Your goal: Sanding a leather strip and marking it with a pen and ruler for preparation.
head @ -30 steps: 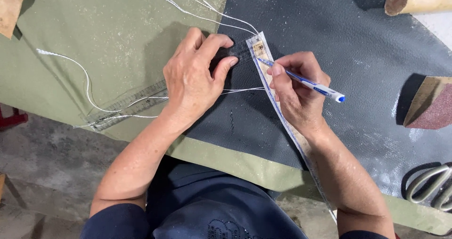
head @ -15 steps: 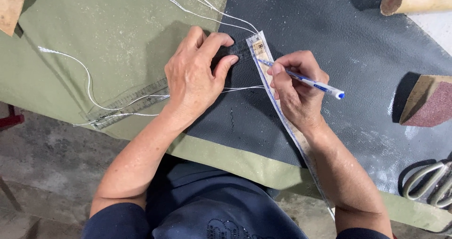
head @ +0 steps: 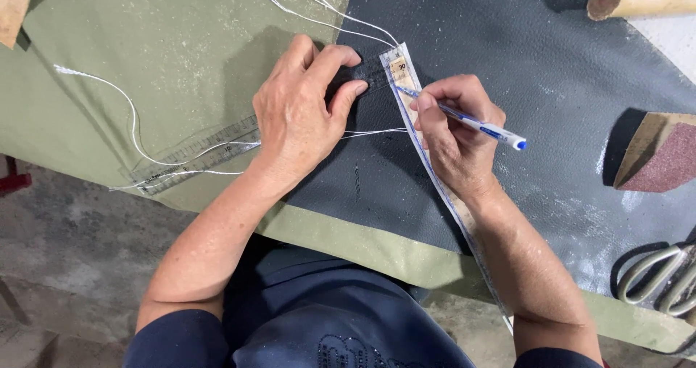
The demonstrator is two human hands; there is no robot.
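The desk (head: 109, 63) is covered in matte olive cloth, and over it lies a dark grey sheet (head: 522, 71) with a fine pebbled grain like leatherette, dusted white in places. Two clear plastic rulers meet at a corner on it: a long ruler (head: 442, 194) running toward the body and a second ruler (head: 196, 150) crossing onto the olive cloth. The left hand (head: 297, 125) presses flat, fingers spread, pinning the crossing ruler where they meet. The right hand (head: 453, 132) grips a blue-and-white pen (head: 486, 129), tip touching the long ruler's edge. For a clean line, I judge steady downward pressure and a tip hugging the edge matter most. Thin white threads (head: 130, 114) trail nearby.
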